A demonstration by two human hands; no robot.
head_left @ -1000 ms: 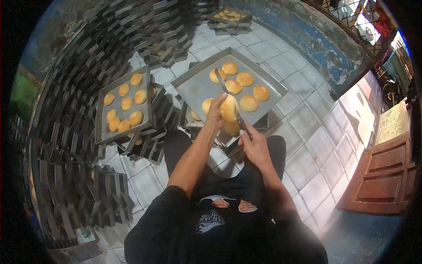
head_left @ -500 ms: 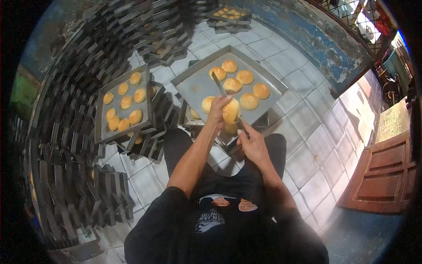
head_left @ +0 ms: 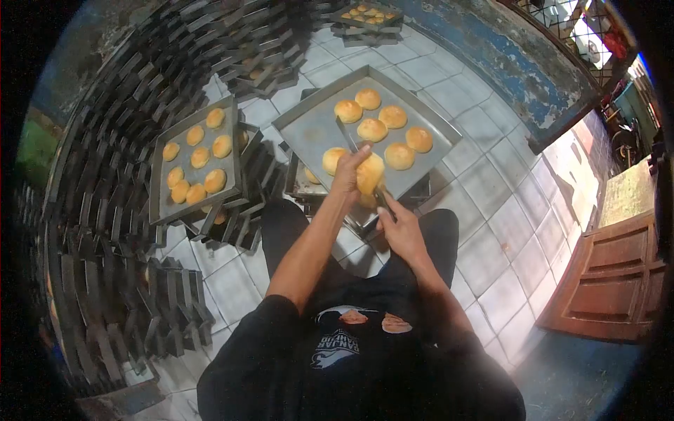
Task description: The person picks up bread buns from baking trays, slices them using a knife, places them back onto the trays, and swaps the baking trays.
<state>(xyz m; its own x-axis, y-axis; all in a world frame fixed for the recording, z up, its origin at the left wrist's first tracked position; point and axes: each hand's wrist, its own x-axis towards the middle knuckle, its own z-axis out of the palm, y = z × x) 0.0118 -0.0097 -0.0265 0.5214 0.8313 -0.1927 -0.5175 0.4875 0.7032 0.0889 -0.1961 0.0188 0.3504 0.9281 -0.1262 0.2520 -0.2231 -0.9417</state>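
My left hand (head_left: 346, 173) is closed around a golden-brown bun (head_left: 370, 174) above the near corner of a metal tray (head_left: 295, 128). In my right hand (head_left: 404, 228) is the dark handle of a long knife (head_left: 346, 133). Its blade runs from my right hand along or through the bun and comes out past my left thumb, pointing up and left. How deep the blade sits in the bun is hidden. Several round buns (head_left: 372, 130) rest on the tray, and one bun (head_left: 334, 161) lies just left of my left hand.
Left of me, another tray (head_left: 163, 200) holds several buns on top of a pile of trays. Tall stacks of dark metal trays (head_left: 105, 231) line the left side. A further tray of buns (head_left: 368, 15) stands at the back. A wooden door panel (head_left: 607, 277) is at right.
The bun has turned slightly in my left hand, and the knife has shifted a little. The camera view has moved slightly; the other buns stay in place.
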